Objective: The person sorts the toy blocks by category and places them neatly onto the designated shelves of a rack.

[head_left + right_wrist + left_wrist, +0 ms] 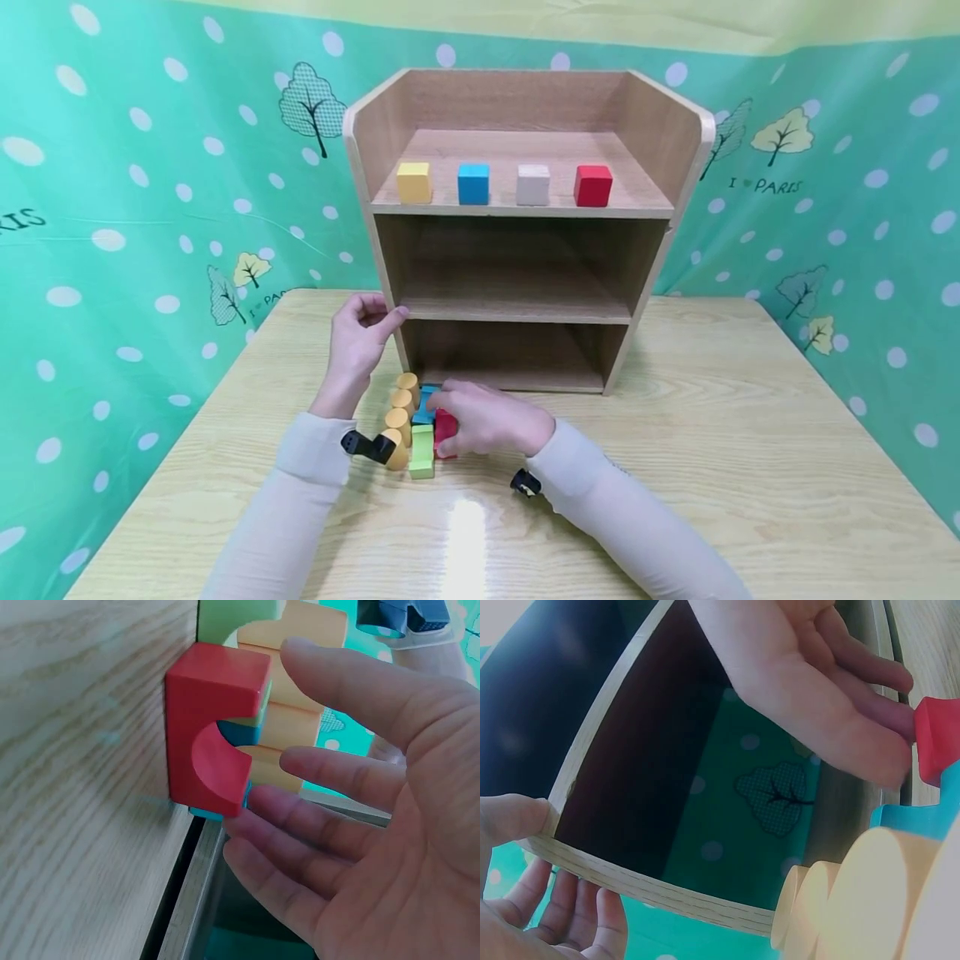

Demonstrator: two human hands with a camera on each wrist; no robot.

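My left hand (358,342) holds the left side panel of a small wooden shelf (517,313), thumb on the front edge and fingers along the outer side in the left wrist view. At the shelf's foot, my right hand (491,417) reaches over a red arch block (217,682). Its fingers are loosely extended, with fingertips right at the block's lower end in the right wrist view. Beside the red block are a green arch block (422,454) and a blue arch block (424,406). Several yellow cylinders (397,423) stand in a row left of these.
Four cubes line the top shelf's front: yellow (414,183), blue (473,184), white (532,185) and red (592,186). The wooden table (750,467) extends on both sides. A green dotted curtain (150,217) hangs around it.
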